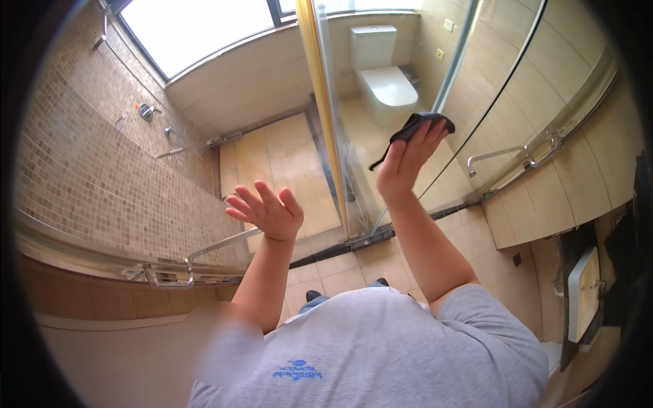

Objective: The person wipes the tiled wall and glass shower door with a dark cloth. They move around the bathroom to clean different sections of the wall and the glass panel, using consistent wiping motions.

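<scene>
My right hand (411, 160) is raised ahead of me with its fingers stretched up over a black cloth (435, 124). The cloth sits under the fingers, seemingly against the clear glass panel (445, 163), and a thin dark strip of it hangs down left of the wrist. To the left, at a lower height, my left hand (266, 209) is held up with fingers spread and nothing in it. Near that wrist a chrome door handle (190, 267) curves out. Another chrome handle (500, 160) is to the right of my right forearm.
Behind the glass stands a white toilet (388, 85). A yellowish vertical frame edge (320, 102) divides it from the shower area, with a mosaic wall (88, 136) and a chrome shower valve (145, 112). A dark sill (340, 246) crosses the floor. A white basin (583, 296) is at right.
</scene>
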Tool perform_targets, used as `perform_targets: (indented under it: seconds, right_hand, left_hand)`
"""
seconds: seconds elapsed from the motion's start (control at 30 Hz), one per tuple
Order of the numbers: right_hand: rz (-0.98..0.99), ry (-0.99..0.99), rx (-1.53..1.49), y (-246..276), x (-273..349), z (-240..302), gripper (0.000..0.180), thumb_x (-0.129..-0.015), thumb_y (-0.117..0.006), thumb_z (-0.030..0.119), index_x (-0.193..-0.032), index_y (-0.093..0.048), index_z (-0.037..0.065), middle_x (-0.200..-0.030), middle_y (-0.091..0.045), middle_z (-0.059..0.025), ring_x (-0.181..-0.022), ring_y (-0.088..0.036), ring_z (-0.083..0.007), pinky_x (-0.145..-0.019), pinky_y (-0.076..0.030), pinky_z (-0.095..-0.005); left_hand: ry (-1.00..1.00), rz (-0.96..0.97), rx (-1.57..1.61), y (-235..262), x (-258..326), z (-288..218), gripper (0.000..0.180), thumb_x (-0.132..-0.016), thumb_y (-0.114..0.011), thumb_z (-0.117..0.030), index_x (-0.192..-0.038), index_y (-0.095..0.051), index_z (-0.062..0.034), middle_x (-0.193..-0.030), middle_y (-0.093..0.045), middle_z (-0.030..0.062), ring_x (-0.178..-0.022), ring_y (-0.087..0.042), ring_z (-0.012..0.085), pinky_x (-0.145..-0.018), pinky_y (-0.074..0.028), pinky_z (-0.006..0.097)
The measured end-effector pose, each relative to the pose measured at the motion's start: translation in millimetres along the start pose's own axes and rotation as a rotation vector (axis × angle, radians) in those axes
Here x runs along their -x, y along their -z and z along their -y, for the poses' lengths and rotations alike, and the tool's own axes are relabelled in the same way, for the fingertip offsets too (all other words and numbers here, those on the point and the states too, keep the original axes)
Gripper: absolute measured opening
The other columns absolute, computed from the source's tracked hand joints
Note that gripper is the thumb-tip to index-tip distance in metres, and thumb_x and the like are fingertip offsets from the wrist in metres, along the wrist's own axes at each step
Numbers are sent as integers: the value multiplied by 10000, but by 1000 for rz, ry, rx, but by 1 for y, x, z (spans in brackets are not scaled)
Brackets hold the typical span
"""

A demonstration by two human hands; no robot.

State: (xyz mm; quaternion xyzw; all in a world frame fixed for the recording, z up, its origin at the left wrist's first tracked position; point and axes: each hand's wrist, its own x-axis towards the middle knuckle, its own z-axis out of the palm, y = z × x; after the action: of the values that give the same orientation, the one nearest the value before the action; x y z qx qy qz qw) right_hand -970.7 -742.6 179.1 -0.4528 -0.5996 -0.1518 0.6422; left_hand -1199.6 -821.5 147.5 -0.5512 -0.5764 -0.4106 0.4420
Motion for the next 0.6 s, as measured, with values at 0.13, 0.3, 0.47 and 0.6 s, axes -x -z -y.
perform_targets:
  seconds: [0.13,0.3,0.47,0.6]
  right_hand:
    - [60,123,-3,-23,46,38,611,-968,-416,350,-1489,-288,60,-1547,-143,-296,-1395,-102,-558,-1099,-88,-654]
    - [254,335,72,-22,74,39,513,-889,-555,363,-1350,-489,149,-1542,-237,-216,-1419,-118,-496,-1086,-130,-665]
    - [149,255,13,-1,39,-25,566,-934,-498,335,-1427,-396,78,-1539,-198,-272,-1423,-106,-500,-1111,-95,-634]
    - [-97,-71,-42,-4,5,-16,598,-1001,-370,256,-1467,-222,-89,-1538,-133,-324,-1405,-61,-555,-1121,-62,-626]
  left_hand:
    - [-13,0,46,-5,1,-2,616,-1008,-341,-323,-1541,-153,-79,-1599,-53,199,-1480,41,366,-1146,104,515]
    - [0,21,36,-2,0,1,624,-1003,-350,-334,-1540,-162,-78,-1601,-47,195,-1481,56,358,-1143,119,506]
    - [-19,-16,30,-1,-1,3,606,-1008,-335,-332,-1536,-182,-76,-1602,-59,186,-1485,36,344,-1150,112,489]
    - [-15,-28,18,-7,3,1,605,-1007,-331,-334,-1534,-190,-75,-1601,-68,185,-1486,27,341,-1153,105,487]
